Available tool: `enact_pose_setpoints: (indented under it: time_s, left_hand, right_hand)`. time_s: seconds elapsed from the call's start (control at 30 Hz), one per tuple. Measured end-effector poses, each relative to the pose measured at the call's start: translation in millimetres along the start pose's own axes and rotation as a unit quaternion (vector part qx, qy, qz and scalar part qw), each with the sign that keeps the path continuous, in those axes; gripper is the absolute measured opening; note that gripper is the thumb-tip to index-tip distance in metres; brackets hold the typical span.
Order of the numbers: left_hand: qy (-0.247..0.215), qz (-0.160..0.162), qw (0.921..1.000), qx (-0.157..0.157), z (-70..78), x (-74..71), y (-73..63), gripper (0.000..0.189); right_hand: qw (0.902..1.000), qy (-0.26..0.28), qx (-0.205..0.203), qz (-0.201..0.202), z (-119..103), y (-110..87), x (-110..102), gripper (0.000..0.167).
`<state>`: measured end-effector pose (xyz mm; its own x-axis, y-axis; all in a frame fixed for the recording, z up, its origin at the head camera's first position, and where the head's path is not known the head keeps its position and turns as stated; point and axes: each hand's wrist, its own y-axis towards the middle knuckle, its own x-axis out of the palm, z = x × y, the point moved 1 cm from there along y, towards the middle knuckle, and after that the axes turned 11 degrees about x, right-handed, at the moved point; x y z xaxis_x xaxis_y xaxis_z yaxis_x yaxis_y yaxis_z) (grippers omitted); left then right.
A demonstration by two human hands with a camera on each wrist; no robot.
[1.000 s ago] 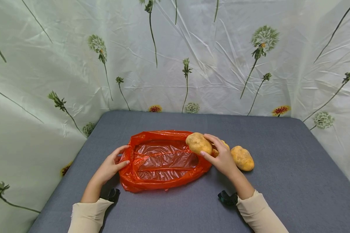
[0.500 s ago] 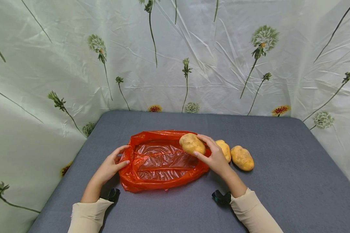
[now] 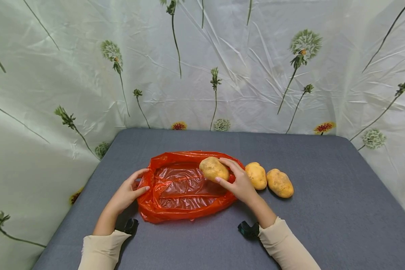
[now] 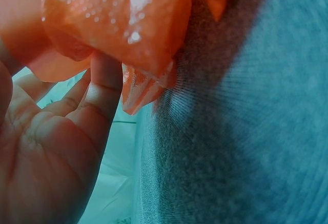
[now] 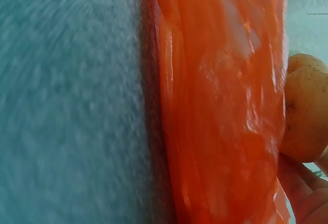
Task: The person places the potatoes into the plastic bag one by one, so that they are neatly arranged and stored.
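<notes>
A red plastic bag [image 3: 192,214] lies spread on the table with its mouth wide and facing up. At its left side my left hand [image 3: 123,193] holds the rim; in the left wrist view, the fingers [image 4: 106,75] reach up under the folded film [image 4: 118,24]. Over the right part of the mouth, my right hand [image 3: 240,184] grips a potato [image 3: 213,168] between thumb and fingers. From the right wrist, the potato [image 5: 306,111] shows partly behind the bag's upright wall [image 5: 220,106]. Inside the bag only creased film shows.
Two more potatoes stay on the table right of the bag, one [image 3: 256,175] close to the bag's right end, the other [image 3: 280,183] just beyond it. The grey-covered table [image 3: 324,210] backs onto a pale flower-printed curtain [image 3: 256,75].
My right hand has carried the potato leftward, from the bag's right rim to over its mouth. The potato behind it has come into full view. My left hand has stayed in place.
</notes>
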<state>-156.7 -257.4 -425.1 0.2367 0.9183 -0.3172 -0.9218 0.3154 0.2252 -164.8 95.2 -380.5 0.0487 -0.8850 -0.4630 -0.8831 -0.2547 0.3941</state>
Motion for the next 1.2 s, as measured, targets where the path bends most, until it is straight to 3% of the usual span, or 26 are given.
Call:
enact_pose_setpoints:
  time_s: [0.23,0.53,0.87,1.2]
  left_hand:
    - [0.001,-0.002,0.9999,0.013,-4.8,-1.3,-0.5,0.055]
    - [0.007,-0.002,0.9998,0.016,-3.9,-1.4,-0.4,0.055]
    - [-0.003,-0.001,1.0000,0.006,-1.7,-0.7,0.0,0.057]
    - [0.002,-0.002,0.9998,0.018,-2.8,-0.7,-0.1,0.055]
  right_hand:
    - [0.9999,-0.005,0.011,-0.007,-0.2,1.6,7.9,0.050]
    - [0.9999,-0.004,-0.004,-0.010,38.2,5.8,25.7,0.054]
    - [0.9998,0.003,-0.018,-0.009,36.6,9.5,34.8,0.053]
    - [0.9998,-0.005,-0.011,-0.013,34.6,12.9,44.8,0.052]
